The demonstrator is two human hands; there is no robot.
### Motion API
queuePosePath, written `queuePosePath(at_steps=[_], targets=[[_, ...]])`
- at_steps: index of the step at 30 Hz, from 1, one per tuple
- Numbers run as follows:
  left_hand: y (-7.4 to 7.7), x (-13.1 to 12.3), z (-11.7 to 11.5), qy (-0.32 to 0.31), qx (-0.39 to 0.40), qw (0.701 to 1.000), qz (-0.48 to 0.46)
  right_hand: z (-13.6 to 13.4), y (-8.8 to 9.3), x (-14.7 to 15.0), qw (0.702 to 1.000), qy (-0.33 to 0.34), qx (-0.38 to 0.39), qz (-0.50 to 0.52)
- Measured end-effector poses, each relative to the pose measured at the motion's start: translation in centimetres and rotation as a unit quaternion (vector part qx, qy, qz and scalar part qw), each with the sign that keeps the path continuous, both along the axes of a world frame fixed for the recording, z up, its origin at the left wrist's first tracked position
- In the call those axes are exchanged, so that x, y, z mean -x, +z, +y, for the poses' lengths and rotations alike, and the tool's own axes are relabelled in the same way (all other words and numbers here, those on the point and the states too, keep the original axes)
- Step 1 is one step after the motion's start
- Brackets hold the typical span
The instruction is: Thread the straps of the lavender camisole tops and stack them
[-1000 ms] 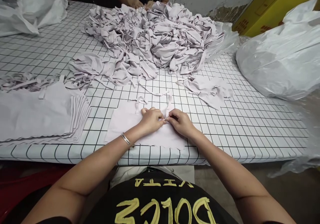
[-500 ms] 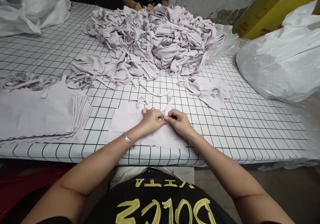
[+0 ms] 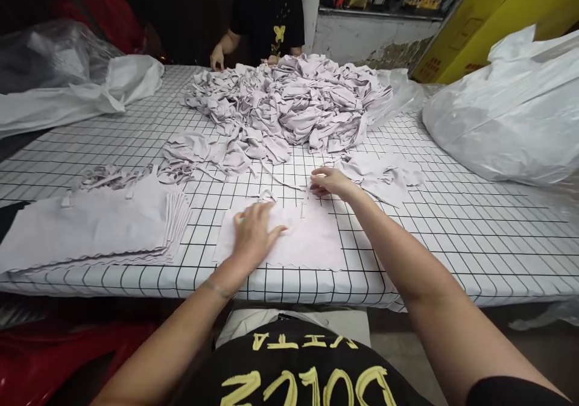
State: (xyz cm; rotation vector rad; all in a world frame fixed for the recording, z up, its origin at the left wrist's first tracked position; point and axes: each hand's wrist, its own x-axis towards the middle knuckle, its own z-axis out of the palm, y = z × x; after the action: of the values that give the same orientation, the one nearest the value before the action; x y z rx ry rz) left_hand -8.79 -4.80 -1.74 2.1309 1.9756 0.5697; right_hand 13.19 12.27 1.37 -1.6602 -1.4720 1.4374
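A pale pinkish-grey camisole-like piece of cloth [image 3: 312,243] with thin straps lies spread at the table's near edge. My left hand [image 3: 256,231] rests on its left part, open, with fingers apart and thumb pointing right. Beyond the cloth's upper right edge, my right hand [image 3: 332,183] hovers by a strap, its fingers loosely bent and apart; nothing clearly shows between them. Left of these lies a neat stack of the same flat pieces [image 3: 99,228], straps bunched at their far side. To the right, a crumpled piece [image 3: 384,171] lies near my right forearm.
A large heap of crumpled matching garments [image 3: 289,98] covers the far middle of the checked tablecloth [image 3: 452,237]. A full white plastic bag [image 3: 502,110] stands at right, another plastic bag [image 3: 131,80] at far left. Across the table is a person in black [image 3: 253,26], hands by the heap.
Both hands have come apart from their shared pinch at the strap. My left hand has spread onto the cloth's left side; the right has moved up and away. The view has tilted up.
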Motion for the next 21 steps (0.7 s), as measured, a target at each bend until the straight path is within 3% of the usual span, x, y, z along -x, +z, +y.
queuePosePath(at_steps=[3, 4, 6, 9, 12, 14, 17, 19, 21], targets=[[-0.1, 4.9, -3.6, 0.174, 0.036, 0.982, 0.062, -3.4, 0.7, -3.5, 0.964, -0.004, -0.134, -0.229], [-0.3, 6.1, -4.5, 0.205, 0.061, 0.974, 0.074, -5.2, 0.5, -4.4, 0.946, 0.008, -0.148, -0.288], [-0.8, 7.5, -5.5, 0.213, 0.105, 0.968, 0.074, -9.2, -0.3, -5.4, 0.930, 0.082, -0.083, -0.347], [-0.9, 7.4, -5.3, 0.174, 0.118, 0.977, 0.017, -14.1, -2.0, -5.1, 0.938, 0.104, -0.095, -0.317], [0.6, 6.7, -4.5, 0.185, 0.130, 0.956, -0.185, -15.9, -1.9, -4.5, 0.988, 0.020, -0.074, -0.134], [2.8, 7.0, -4.3, 0.180, 0.167, 0.886, -0.393, -15.5, 0.0, -4.5, 0.998, -0.026, -0.011, 0.062], [8.0, 9.4, -4.0, 0.113, 0.184, 0.758, -0.615, -13.7, 4.7, -4.4, 0.961, -0.025, 0.046, 0.272], [12.1, 12.1, -3.6, 0.083, 0.162, 0.716, -0.674, -11.8, 7.8, -3.0, 0.940, -0.021, 0.057, 0.336], [15.9, 15.4, -2.8, 0.081, 0.137, 0.708, -0.688, -9.3, 10.3, -0.1, 0.929, -0.015, 0.054, 0.366]])
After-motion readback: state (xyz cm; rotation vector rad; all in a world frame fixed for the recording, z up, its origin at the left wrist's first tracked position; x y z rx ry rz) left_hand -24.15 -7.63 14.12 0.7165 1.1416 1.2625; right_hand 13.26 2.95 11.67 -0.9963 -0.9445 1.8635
